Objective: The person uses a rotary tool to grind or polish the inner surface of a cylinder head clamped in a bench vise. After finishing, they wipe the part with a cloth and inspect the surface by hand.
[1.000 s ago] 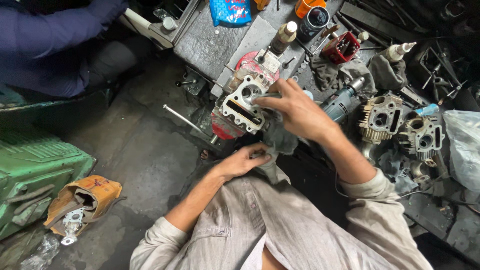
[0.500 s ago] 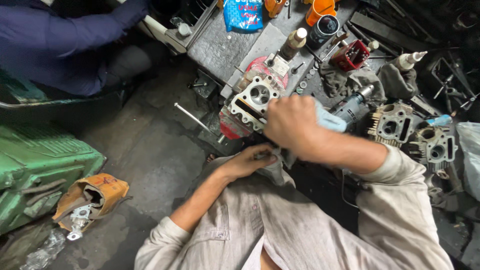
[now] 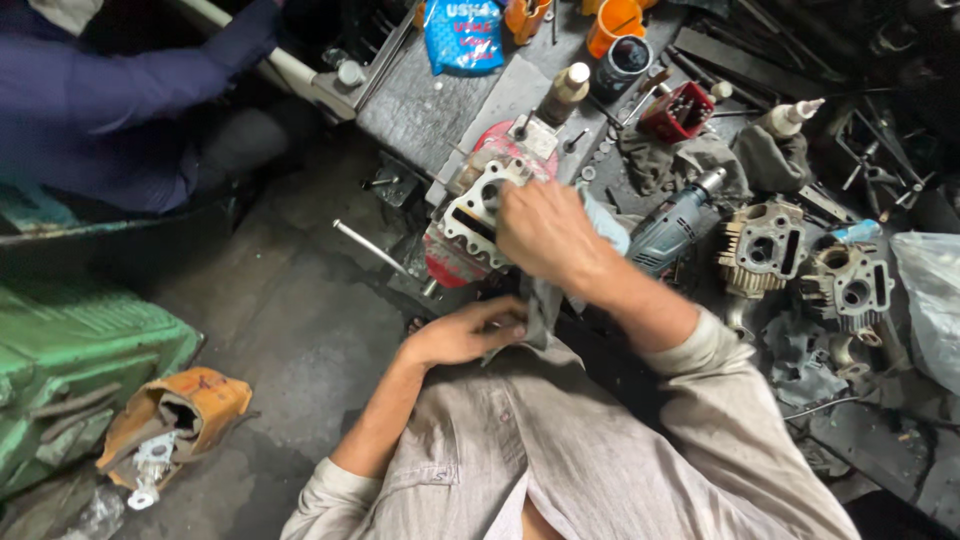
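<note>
Sleeves of a pale grey shirt fill the near edge of the view, both forearms reaching away from the body. Closest in, the left hand (image 3: 468, 333) lies low by the lap, its fingers (image 3: 505, 330) curled around the lower end of a grey rag (image 3: 540, 305), holding it. The rag runs up from there to the right hand (image 3: 545, 232), which presses flat on top of a metal cylinder head (image 3: 472, 212); whether those fingers are closed on the cloth or just spread over it I cannot tell. The cylinder head sits clamped in a red vise (image 3: 455, 262) at the front edge of the dark counter (image 3: 420, 105).

Just right of the hand lies a grey electric drill (image 3: 675, 228), and further right two more finned engine castings (image 3: 760, 245) stand side by side. Beyond the vise are a small bottle (image 3: 563, 92), a red box of parts (image 3: 677, 110), orange cups (image 3: 612, 22) and a blue packet (image 3: 462, 35). Off to the far left, another person's dark blue sleeve (image 3: 130, 95) shows, and on the floor near left rests an orange casing (image 3: 175, 415).
</note>
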